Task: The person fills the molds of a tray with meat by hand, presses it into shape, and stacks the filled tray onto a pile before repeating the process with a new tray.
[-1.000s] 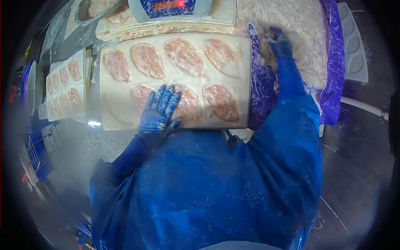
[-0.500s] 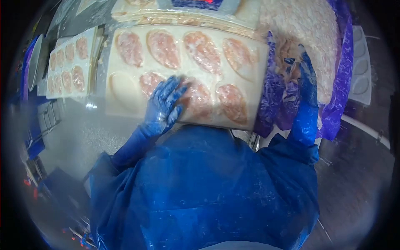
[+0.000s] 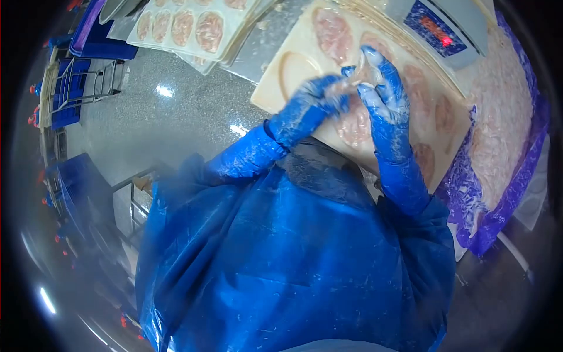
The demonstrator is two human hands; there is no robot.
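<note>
A pale tray (image 3: pixel 268 88) with oval hollows lies in front of me, tilted in view. Most hollows hold pink raw meat (image 3: pixel 353 124); the one at its left end (image 3: pixel 297 70) is bare. My left hand (image 3: pixel 308 105), in a blue glove and blurred by motion, has its fingers closed round a piece of meat (image 3: pixel 346 87) above the tray. On the other side of that piece, my right hand (image 3: pixel 384 97) grips it between thumb and fingers, also gloved in blue.
Stacked filled trays (image 3: pixel 226 51) stand at the upper left. A scale with a lit display (image 3: pixel 437 30) is at the upper right. Purple plastic (image 3: pixel 516 193) surrounds a large heap of meat (image 3: pixel 498 111) at the right. A metal cart (image 3: pixel 88 88) stands left.
The view has turned, so the tray appears slanted. My right hand has come from the meat heap to above the tray, near my left hand. A piece of meat is now between them.
</note>
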